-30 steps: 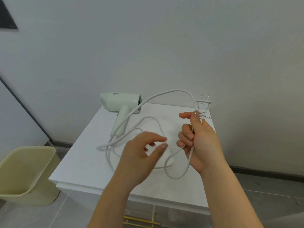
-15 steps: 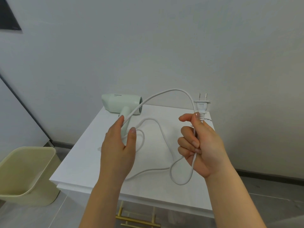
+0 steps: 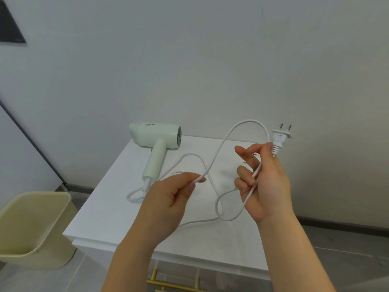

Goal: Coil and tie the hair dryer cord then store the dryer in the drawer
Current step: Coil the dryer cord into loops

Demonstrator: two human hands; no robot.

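Fingers (image 3: pixel 245 171) of right hand (image 3: pixel 267 186) curled round cord (image 3: pixel 250 121) just below plug (image 3: pixel 279 140), prongs up. Left hand (image 3: pixel 166 205) pinched cord mid-run, thumb to forefinger. Cabinet top (image 3: pixel 101 218): front edge at 6 o'clock, bare surface between hands. Bin (image 3: pixel 31 224) at 8, off left edge. Hair dryer (image 3: pixel 155 138) at 11, near back edge.

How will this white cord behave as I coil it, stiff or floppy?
Probably floppy but springy: the cord arches smoothly between the left hand and right hand, yet sags in a loop below. Its smooth jacket suggests coils may slip or spring open unless pinched. The hair dryer likely anchors its far end.
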